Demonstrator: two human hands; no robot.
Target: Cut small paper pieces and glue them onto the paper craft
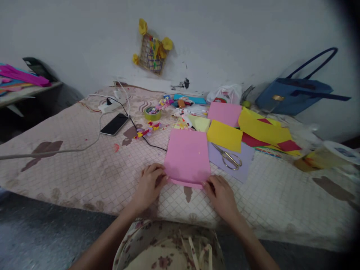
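A sheet of pink paper (188, 155) lies flat on the table in front of me, its near edge turned up in a narrow fold. At the fold's left end, my left hand (153, 183) pinches the paper between thumb and fingers. My right hand (221, 193) grips the right end of the same fold. Just right of the sheet, gold-handled scissors (229, 159) rest on a lilac sheet (243, 170), below a yellow sheet (225, 137).
Behind stand a roll of tape (152, 114) and paper scraps (147, 131). A phone (114, 124), a power strip (112, 105) and cables lie left. To the right are yellow paper (264, 129), a clear tub (326, 157) and a blue handbag (295, 95).
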